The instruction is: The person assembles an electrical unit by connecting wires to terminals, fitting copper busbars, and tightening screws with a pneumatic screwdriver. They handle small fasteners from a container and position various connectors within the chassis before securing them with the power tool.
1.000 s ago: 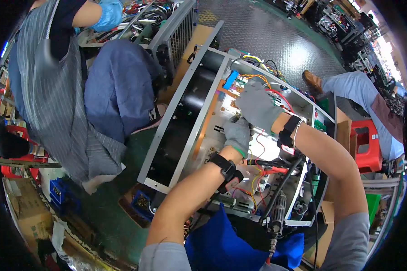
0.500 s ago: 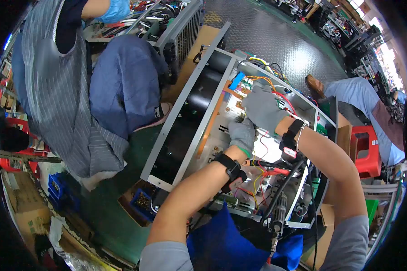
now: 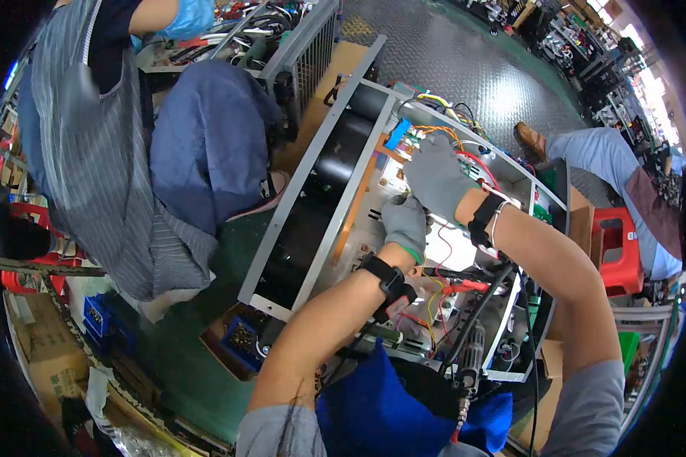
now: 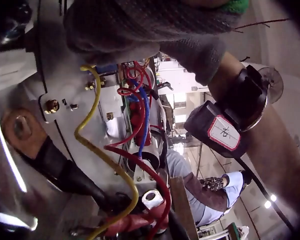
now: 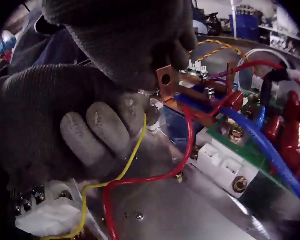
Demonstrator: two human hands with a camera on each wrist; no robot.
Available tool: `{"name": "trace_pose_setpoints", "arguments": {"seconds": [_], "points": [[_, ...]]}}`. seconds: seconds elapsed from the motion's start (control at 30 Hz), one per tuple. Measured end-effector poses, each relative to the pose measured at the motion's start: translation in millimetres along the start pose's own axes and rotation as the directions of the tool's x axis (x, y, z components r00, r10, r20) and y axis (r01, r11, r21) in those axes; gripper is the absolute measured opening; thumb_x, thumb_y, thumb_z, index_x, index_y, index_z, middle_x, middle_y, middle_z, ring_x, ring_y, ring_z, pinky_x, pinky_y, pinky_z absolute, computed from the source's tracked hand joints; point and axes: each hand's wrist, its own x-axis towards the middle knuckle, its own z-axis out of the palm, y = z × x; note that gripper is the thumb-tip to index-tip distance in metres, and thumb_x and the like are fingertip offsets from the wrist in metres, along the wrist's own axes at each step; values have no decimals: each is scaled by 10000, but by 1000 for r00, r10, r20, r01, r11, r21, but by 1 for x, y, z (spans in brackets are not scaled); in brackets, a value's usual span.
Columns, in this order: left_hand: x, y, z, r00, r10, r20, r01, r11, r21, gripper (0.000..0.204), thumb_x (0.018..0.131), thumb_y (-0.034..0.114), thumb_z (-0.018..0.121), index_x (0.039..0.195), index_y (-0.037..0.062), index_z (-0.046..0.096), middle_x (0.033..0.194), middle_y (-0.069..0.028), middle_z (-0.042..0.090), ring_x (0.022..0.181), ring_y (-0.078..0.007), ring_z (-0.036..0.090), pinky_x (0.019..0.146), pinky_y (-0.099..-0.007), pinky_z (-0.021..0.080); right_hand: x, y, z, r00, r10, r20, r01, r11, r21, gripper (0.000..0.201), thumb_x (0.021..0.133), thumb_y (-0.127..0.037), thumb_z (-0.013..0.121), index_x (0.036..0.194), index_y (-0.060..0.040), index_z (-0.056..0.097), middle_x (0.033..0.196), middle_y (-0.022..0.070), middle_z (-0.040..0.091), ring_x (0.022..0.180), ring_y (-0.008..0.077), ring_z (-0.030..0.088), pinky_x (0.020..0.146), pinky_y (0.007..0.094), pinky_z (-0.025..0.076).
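Note:
Both gloved hands meet inside an open metal chassis (image 3: 344,202) full of wiring. My left hand (image 3: 404,222) has its fingers curled, and in the right wrist view a yellow wire (image 5: 132,160) runs up to its fingertips, which pinch the end. Just beyond it, my right hand (image 3: 438,174) bends down over the same spot, its fingers beside a copper bracket (image 5: 166,82) with a hole. I cannot tell whether the right fingers hold anything. A red wire (image 5: 145,180) loops below the hands. In the left wrist view a black cable with a copper lug (image 4: 35,145) lies nearby.
A power screwdriver (image 3: 472,358) stands upright at the chassis's near edge. On the left are a blue tray of screws (image 3: 242,335) and a person in a striped apron (image 3: 122,183). A red stool (image 3: 617,251) and another seated person's leg (image 3: 591,148) are on the right.
The head view has shifted slightly. Both hands stay together at the same spot in the chassis, with only small movements.

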Motion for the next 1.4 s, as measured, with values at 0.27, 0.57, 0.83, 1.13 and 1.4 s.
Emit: {"name": "trace_pose_setpoints", "arguments": {"seconds": [0.27,0.57,0.83,1.13,1.4], "points": [[-8,3,3,999,-14,-47,11,999,-53,191,941,242,536,798,123,579,606,-9,564,445,-106,484,390,-248,351,-9,1,16,973,22,-230,-1,996,91,172,781,-166,616,915,-132,718,946,55,656,1011,249,562,894,490,346],[-20,11,-3,989,133,60,-138,985,101,231,976,214,487,803,112,601,625,14,550,467,-68,467,412,-217,351,-37,46,-2,930,112,-350,-27,971,238,207,809,-220,582,962,-117,676,947,83,629,956,284,580,837,478,429],[-21,21,0,999,0,43,-4,994,105,253,942,266,494,737,127,541,591,5,511,430,-80,438,364,-205,334,-217,45,-30,881,-456,-125,460,768,445,401,707,-162,606,1101,-90,586,982,115,596,967,285,597,754,398,506],[-9,20,-8,987,-62,149,46,993,112,286,929,275,535,734,70,580,601,-20,558,431,-88,476,359,-214,366,-280,-50,15,714,-359,-601,700,376,607,461,829,-206,529,1276,-90,515,1092,96,590,988,268,594,810,421,461],[-12,22,-7,989,-27,146,5,989,146,203,939,228,533,783,100,547,666,-14,522,469,-87,462,369,-195,355,-260,-47,23,630,-338,-699,772,369,518,517,651,-308,664,1143,-157,614,871,21,580,818,233,570,725,425,467]]}}
